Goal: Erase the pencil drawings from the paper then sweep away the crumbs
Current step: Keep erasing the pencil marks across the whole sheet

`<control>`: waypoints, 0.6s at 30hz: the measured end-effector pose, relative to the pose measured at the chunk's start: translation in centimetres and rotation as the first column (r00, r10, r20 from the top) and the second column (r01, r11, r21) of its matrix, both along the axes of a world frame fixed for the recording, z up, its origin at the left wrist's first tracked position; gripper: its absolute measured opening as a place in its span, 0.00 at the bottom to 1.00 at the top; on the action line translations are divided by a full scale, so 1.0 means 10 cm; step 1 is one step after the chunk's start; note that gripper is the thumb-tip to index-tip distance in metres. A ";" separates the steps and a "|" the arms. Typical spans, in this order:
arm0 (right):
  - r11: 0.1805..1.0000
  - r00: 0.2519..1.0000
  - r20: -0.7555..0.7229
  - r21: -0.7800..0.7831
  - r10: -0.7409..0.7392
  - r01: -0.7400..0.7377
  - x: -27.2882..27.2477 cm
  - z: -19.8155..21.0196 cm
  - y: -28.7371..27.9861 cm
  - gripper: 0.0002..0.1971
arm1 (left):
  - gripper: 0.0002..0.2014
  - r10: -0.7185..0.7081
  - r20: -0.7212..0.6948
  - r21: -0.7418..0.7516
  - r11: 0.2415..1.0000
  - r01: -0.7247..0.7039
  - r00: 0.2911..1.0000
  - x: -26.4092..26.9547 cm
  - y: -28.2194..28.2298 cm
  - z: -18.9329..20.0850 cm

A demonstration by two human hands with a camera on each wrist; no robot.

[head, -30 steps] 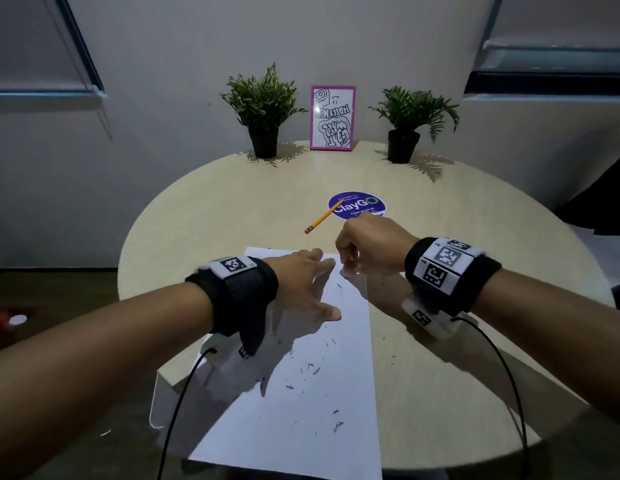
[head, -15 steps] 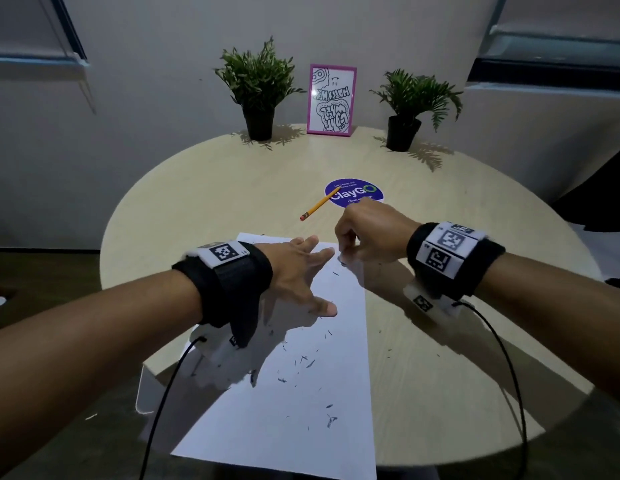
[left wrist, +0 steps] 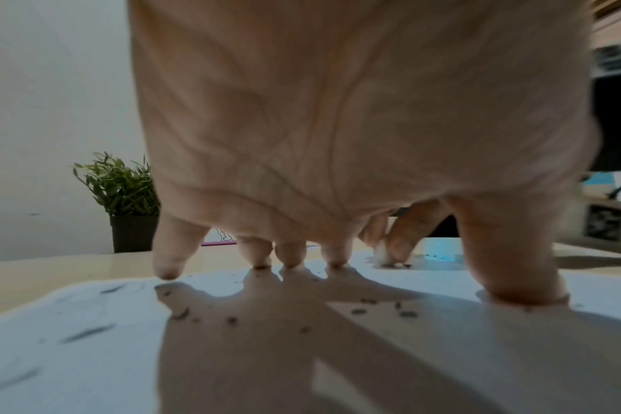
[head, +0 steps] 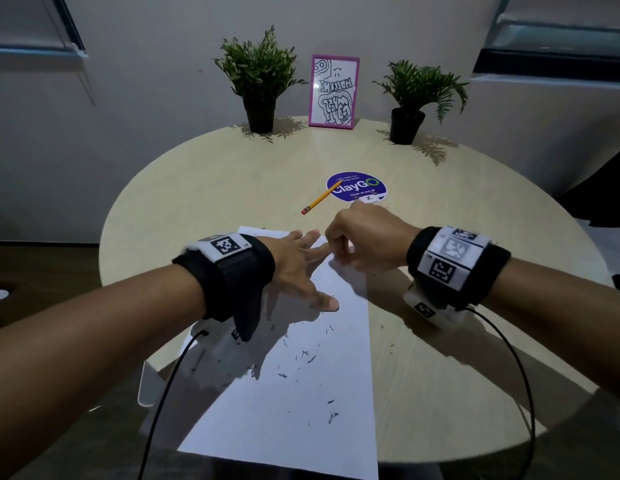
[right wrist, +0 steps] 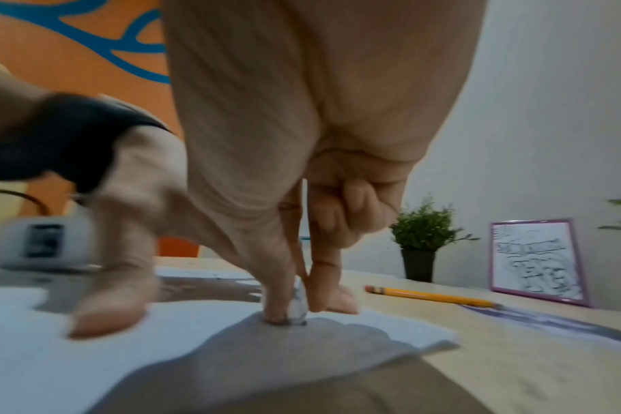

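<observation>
A white sheet of paper [head: 301, 393] lies on the round wooden table [head: 197, 188], its near end past the table's front edge. Dark eraser crumbs [head: 303, 356] are scattered over its middle. My left hand [head: 298, 268] lies spread on the paper's far part, fingertips [left wrist: 289, 256] and thumb pressing it down. My right hand [head: 357, 237] pinches a small white eraser [right wrist: 298, 304] between thumb and fingers, its tip down on the paper's far right corner. The same eraser [left wrist: 381, 255] shows past my left fingers in the left wrist view.
A yellow pencil [head: 320, 198] lies beyond the hands, its tip on a round purple sticker [head: 357, 186]. Two potted plants [head: 258, 81] [head: 417, 95] and a pink-framed picture [head: 333, 91] stand at the table's far edge. Some crumbs [head: 391, 345] lie on the table right of the paper.
My right hand has shifted slightly left, close against my left fingertips at the paper's far corner. My left hand stays spread on the sheet.
</observation>
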State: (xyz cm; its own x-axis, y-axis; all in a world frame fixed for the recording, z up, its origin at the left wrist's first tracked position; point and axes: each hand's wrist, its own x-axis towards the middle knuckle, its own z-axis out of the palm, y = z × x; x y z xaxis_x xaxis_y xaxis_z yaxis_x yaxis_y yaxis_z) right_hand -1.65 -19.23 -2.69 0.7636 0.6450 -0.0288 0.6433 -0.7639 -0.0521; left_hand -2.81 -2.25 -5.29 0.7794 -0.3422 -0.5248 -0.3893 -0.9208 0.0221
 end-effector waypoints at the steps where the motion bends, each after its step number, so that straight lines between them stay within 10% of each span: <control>1: 0.999 0.999 -0.019 -0.018 0.033 -0.033 -0.08 0.00 0.03 0.07 | 0.54 -0.019 -0.001 0.002 1.000 0.019 1.000 0.01 0.00 -0.01; 6: 0.993 0.977 -0.185 0.058 0.109 -0.100 -0.11 0.03 0.02 0.05 | 0.50 -0.026 0.011 0.026 0.999 0.025 1.000 -0.02 0.00 0.01; 13: 1.000 1.000 0.003 -0.020 -0.010 0.010 -0.02 0.02 0.04 0.09 | 0.52 -0.008 -0.005 0.068 0.998 0.008 1.000 -0.05 -0.03 0.08; 18: 0.992 0.969 -0.211 0.040 0.128 -0.122 -0.19 0.06 0.05 0.03 | 0.50 -0.023 -0.008 0.059 0.998 0.023 1.000 -0.03 -0.02 0.07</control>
